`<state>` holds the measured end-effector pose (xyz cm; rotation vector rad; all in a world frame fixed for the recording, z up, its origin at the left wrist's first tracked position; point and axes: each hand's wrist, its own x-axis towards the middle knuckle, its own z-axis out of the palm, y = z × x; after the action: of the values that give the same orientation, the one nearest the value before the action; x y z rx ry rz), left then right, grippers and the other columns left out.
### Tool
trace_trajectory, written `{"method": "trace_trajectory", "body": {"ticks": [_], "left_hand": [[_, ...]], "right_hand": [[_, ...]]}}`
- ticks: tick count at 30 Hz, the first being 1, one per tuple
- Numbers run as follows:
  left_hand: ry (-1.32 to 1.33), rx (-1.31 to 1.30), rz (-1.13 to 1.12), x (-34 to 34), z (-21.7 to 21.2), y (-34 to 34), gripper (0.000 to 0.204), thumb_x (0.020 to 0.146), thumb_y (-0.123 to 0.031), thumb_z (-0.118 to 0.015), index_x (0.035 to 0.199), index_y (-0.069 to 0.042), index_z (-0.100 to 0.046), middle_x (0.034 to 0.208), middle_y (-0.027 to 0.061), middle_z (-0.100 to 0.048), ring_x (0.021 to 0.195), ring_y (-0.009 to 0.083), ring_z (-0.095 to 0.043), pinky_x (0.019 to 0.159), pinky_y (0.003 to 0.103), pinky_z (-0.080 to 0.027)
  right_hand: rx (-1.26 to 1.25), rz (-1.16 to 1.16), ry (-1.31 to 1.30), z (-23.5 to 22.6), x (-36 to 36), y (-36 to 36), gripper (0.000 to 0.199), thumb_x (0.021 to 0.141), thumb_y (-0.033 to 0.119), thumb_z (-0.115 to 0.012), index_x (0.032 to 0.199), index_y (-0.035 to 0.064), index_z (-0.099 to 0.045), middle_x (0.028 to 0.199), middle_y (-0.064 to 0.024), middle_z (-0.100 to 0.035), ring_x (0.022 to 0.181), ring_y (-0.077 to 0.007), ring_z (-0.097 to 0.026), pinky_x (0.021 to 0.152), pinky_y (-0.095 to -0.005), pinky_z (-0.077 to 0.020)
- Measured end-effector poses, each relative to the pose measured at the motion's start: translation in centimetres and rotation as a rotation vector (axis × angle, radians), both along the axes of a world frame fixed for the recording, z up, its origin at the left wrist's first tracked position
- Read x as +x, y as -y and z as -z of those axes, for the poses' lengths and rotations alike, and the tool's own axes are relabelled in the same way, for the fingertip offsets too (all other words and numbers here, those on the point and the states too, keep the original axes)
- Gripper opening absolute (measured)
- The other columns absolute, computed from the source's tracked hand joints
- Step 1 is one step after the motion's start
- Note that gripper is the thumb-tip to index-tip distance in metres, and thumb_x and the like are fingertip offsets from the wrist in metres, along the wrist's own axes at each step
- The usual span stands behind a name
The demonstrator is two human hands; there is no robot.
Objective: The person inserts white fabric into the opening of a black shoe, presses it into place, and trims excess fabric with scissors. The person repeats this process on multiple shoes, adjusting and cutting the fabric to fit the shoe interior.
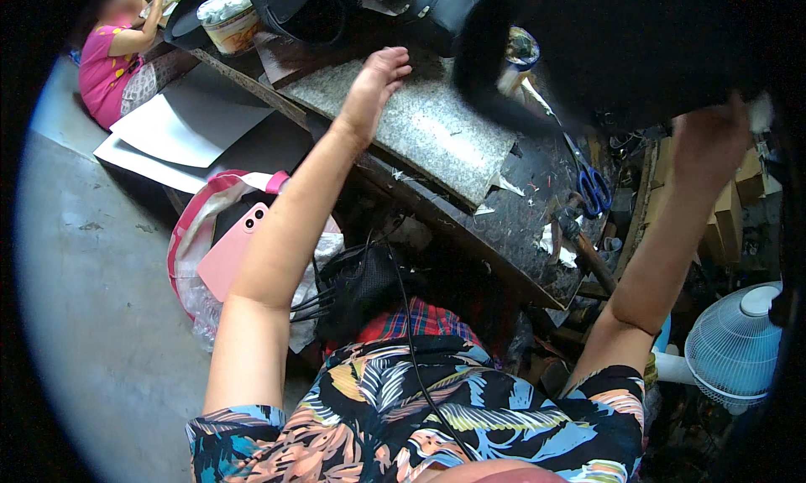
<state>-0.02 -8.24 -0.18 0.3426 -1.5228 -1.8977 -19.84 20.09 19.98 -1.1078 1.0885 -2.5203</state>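
Note:
My left hand (378,88) hovers over the grey speckled slab (428,130) on the workbench, its fingers extended and nothing in them. At the upper right, my right hand (712,143) grips the lower edge of a large black piece (604,59), blurred and too dark to tell its kind. This piece hangs above the bench and hides much of its far right side. An open round pot (522,48) shows beside the black piece. Scissors with blue handles (593,189) lie on the bench between my arms, near a hammer (579,235).
White sheets (180,139) and a bag with a pink rim (189,231) sit left of me; a pink phone (235,252) rests on the bag. A tub (231,30) and black bags (302,9) stand at the back. A person (109,76) sits far left. A fan (730,349) stands right.

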Motion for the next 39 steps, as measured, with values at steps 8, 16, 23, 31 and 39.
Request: {"method": "trace_trajectory", "body": {"ticks": [8,16,23,31,39], "left_hand": [[0.127,0.058,0.507,5.8,-2.0,-1.1,0.041,0.090,-0.013,-0.068,0.127,0.000,-0.058,0.091,0.0042,-0.065,0.068,0.0085,-0.061,0.054,0.018,-0.050],[0.212,-0.117,0.312,5.0,-1.7,-3.9,0.072,0.092,-0.028,-0.070,0.151,-0.007,-0.033,0.142,0.0121,-0.048,0.130,0.0195,-0.046,0.103,0.033,-0.043],[-0.023,-0.430,0.348,5.0,-8.5,-2.8,0.044,0.090,-0.022,-0.072,0.128,-0.005,-0.057,0.121,0.0039,-0.064,0.105,0.0156,-0.061,0.093,0.030,-0.047],[-0.094,-1.540,-0.103,6.8,-9.5,-1.6,0.029,0.068,0.005,-0.069,0.092,-0.009,-0.062,0.093,0.0062,-0.064,0.099,0.0265,-0.061,0.090,0.037,-0.047],[0.344,-1.330,0.383,7.3,-6.0,-2.9,0.020,0.089,-0.022,-0.056,0.098,-0.004,-0.058,0.102,0.0166,-0.054,0.095,0.0378,-0.057,0.085,0.043,-0.047]], "right_hand": [[0.578,-0.365,0.088,13.2,2.8,5.1,0.040,0.088,0.011,-0.066,0.125,-0.0009,-0.055,0.111,-0.0083,-0.065,0.099,-0.0165,-0.064,0.092,-0.0332,-0.0508],[0.472,-0.264,0.259,13.1,5.0,7.7,0.036,0.094,0.012,-0.058,0.128,-0.0002,-0.055,0.103,-0.0085,-0.069,0.094,-0.0191,-0.069,0.089,-0.0336,-0.0547],[0.190,-0.239,-0.090,7.5,3.3,8.0,0.043,0.095,0.022,-0.064,0.134,0.0063,-0.056,0.123,-0.0107,-0.063,0.104,-0.0201,-0.061,0.092,-0.0324,-0.0472],[0.642,-0.349,-1.212,6.2,2.7,4.5,0.016,0.081,0.010,-0.060,0.082,-0.0006,-0.072,0.096,-0.0117,-0.073,0.099,-0.0227,-0.067,0.093,-0.0363,-0.0497],[1.056,-0.146,-1.304,11.9,7.3,4.2,0.029,0.092,0.038,-0.059,0.099,0.0125,-0.070,0.089,-0.0079,-0.072,0.092,-0.0239,-0.069,0.110,-0.0517,-0.0350]]}}
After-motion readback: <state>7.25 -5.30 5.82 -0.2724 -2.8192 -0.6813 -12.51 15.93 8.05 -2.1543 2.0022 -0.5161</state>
